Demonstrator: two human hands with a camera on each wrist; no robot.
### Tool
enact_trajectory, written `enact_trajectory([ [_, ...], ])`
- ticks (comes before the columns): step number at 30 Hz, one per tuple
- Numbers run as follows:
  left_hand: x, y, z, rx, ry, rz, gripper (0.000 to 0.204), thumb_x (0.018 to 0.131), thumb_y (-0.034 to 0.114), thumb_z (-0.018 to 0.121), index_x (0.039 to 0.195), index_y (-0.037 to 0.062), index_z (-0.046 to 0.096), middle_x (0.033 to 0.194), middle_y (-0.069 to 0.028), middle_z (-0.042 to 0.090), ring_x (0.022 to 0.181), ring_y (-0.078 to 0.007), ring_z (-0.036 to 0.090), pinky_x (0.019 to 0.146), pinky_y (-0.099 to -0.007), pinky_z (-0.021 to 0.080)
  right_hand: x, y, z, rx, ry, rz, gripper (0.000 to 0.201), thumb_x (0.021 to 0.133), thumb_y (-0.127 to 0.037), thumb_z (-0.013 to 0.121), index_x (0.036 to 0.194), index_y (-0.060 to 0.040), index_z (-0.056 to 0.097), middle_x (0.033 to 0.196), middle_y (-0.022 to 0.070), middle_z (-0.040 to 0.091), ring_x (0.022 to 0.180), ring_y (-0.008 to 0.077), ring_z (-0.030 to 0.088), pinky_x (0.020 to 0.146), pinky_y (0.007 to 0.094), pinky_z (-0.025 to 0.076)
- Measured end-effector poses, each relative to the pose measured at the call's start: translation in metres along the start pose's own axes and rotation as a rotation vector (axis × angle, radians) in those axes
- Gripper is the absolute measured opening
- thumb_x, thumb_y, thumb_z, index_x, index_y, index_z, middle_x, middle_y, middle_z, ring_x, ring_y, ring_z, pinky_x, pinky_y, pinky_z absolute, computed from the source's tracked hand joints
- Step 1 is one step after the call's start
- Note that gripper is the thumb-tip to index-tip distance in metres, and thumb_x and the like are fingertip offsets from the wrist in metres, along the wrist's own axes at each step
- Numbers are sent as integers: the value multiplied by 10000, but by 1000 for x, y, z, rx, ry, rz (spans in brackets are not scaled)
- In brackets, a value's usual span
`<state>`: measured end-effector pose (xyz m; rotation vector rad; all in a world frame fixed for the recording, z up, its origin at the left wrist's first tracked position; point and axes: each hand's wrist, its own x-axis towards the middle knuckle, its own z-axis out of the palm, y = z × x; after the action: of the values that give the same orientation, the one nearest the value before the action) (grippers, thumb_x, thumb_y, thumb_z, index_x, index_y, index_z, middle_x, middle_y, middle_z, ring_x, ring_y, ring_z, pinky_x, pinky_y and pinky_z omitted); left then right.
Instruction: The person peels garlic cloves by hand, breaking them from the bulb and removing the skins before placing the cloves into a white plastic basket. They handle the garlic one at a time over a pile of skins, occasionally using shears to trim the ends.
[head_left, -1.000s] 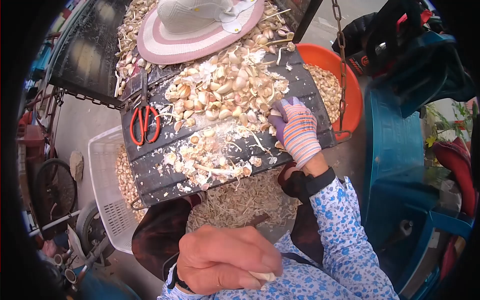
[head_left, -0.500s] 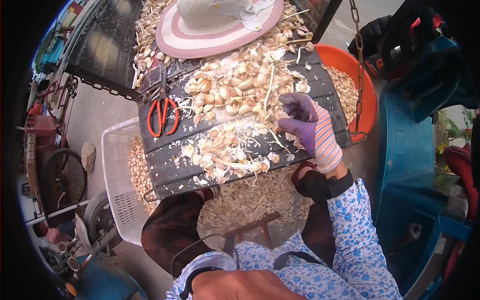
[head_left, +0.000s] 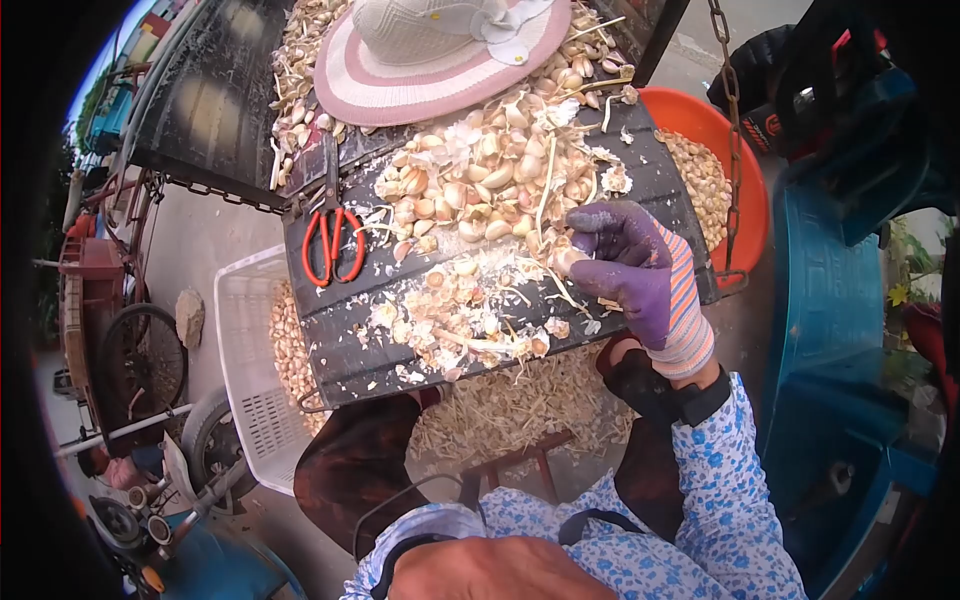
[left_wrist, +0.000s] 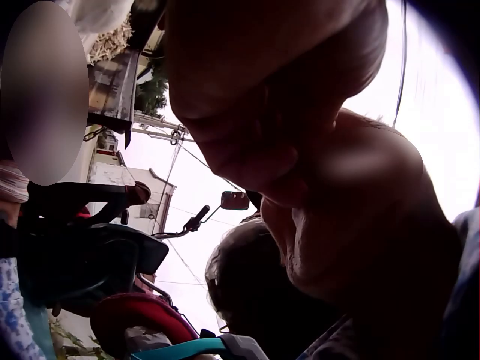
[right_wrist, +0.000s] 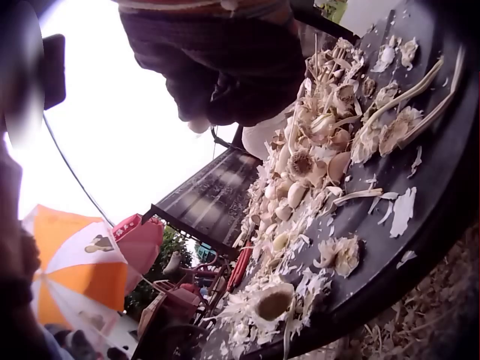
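Note:
In the head view my right hand (head_left: 630, 265), in a purple-palmed glove with a striped back, pinches a garlic clove (head_left: 568, 260) at the right side of the garlic heap (head_left: 490, 165). Its pale tip shows under the dark fingers in the right wrist view. My bare left hand (head_left: 500, 575) is close to my body at the bottom edge, its fingers out of the head view. The left wrist view shows those fingers (left_wrist: 255, 142) curled in shadow; the clove seen there earlier is hidden. Peeled skins and stalks (head_left: 460, 310) litter the black board (head_left: 340, 350).
Red-handled scissors (head_left: 335, 245) lie left of the heap, and a striped sun hat (head_left: 440, 60) sits behind it. A white crate (head_left: 270, 430) and an orange basin (head_left: 755, 200) flank the board, both holding garlic. A chain (head_left: 733, 130) hangs at the right.
My left hand, earlier showing a pinched clove, has drawn back to the bottom edge. My right hand has turned palm inward, fingers now spread around a clove. The head view shifted slightly.

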<state>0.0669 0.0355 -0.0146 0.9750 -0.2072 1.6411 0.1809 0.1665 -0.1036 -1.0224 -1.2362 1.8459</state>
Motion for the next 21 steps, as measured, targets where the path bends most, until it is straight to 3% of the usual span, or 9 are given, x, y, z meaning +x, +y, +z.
enact_trajectory([
  [4, -2, -5, -5, -9, -66, -9, 94, 880, -26, 591, 852, -108, 626, 874, -312, 602, 645, -348, 588, 542, -365, 503, 0, -1, 0, 31, -1, -2, 380, 738, 22, 668, 1110, -34, 615, 929, 7, 592, 813, 79, 559, 688, 213, 465],
  [7, 5, 5, -19, -7, -121, -131, 114, 884, -7, 583, 885, -116, 620, 857, -301, 604, 660, -353, 599, 553, -372, 501, 0, 0, 2, 48, -3, 1, 385, 732, 27, 667, 1110, -25, 613, 933, 14, 595, 815, 81, 559, 684, 213, 466],
  [13, -6, 33, -48, 140, -4, -321, 186, 865, 21, 561, 884, -160, 602, 776, -336, 582, 622, -373, 595, 534, -406, 478, -5, -5, 7, 23, -28, -7, 354, 762, -18, 695, 1103, -33, 604, 895, 14, 571, 800, 79, 551, 680, 218, 470],
  [14, -19, 34, -46, 218, 321, -424, 179, 860, 74, 616, 916, -90, 569, 857, -309, 606, 596, -303, 608, 513, -347, 503, -5, -6, 7, -53, -26, -22, 346, 761, -13, 691, 1096, -34, 606, 888, 12, 573, 788, 75, 547, 668, 217, 468],
  [15, -31, 24, -53, 193, 626, -402, 214, 884, 159, 605, 952, -36, 551, 897, -271, 588, 617, -254, 582, 509, -308, 472, -9, -5, 9, -125, -26, -20, 339, 760, -8, 687, 1090, -34, 609, 880, 10, 574, 776, 71, 543, 657, 217, 466],
  [16, -38, 16, -66, 191, 778, -409, 266, 899, 204, 596, 1039, -15, 536, 942, -252, 569, 644, -235, 564, 510, -291, 454, -11, -2, 13, -28, -39, -46, 338, 757, -19, 688, 1086, -36, 613, 855, 16, 587, 746, 80, 546, 634, 232, 467],
  [19, -44, 4, -78, 361, 1043, -523, 193, 930, 162, 560, 1031, -3, 549, 891, -170, 607, 637, -161, 562, 488, -249, 413, -18, 6, 23, -183, -76, -260, 337, 760, -35, 688, 1088, -28, 611, 841, 20, 596, 743, 81, 545, 623, 247, 467],
  [20, -46, 3, -77, 369, 1031, -524, 180, 932, 146, 557, 1034, -2, 550, 866, -146, 606, 633, -153, 563, 487, -247, 412, -24, 5, 27, -222, -60, -237, 343, 754, -44, 689, 1086, -15, 610, 854, 72, 622, 761, 154, 597, 646, 291, 482],
  [21, -48, 2, -75, 374, 1018, -526, 168, 933, 131, 553, 1037, 0, 551, 840, -121, 604, 628, -145, 564, 487, -245, 410, -28, 6, 30, -348, -42, -334, 346, 752, -47, 689, 1087, -15, 611, 863, 90, 627, 771, 189, 608, 653, 304, 487],
])
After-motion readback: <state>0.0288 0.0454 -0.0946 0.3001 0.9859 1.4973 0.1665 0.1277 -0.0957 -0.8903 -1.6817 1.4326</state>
